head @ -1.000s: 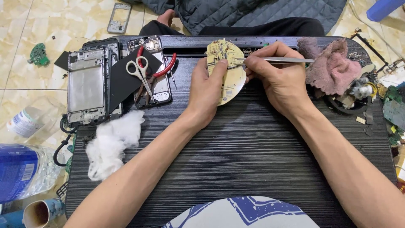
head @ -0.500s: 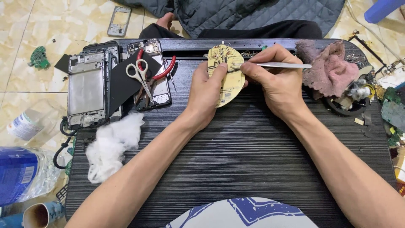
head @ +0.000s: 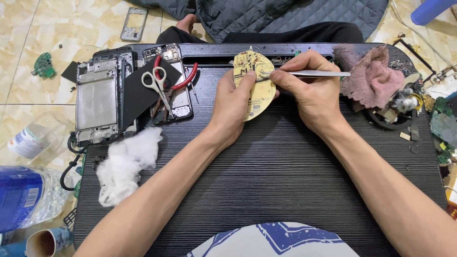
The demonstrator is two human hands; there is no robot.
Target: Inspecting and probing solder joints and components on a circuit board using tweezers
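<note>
The round yellow circuit board [head: 254, 83] sat tilted at the far edge of the black lap desk [head: 285, 181], propped up off the surface rather than lying flat. That was the weak spot: it rested only against the left hand [head: 233, 107], so a firm push from the tool could have made it slip or pivot sideways, I judged. The metal tweezers [head: 314, 73] were held nearly level, tips down among the board's small parts; a skid there might have scratched a trace or flicked a loose component off into the clutter. The far groove of the desk lay just behind the board, a likely place for a small part to vanish.

The left hand cupped the board from its near-left side, thumb pressed up along the face, the other fingers curled behind and out of sight. The right hand [head: 312, 97] came in from the right, thumb and forefinger pinching the tweezers close to the working end, remaining fingers folded under. Both forearms stretched straight out over the desk, wrists low
</note>
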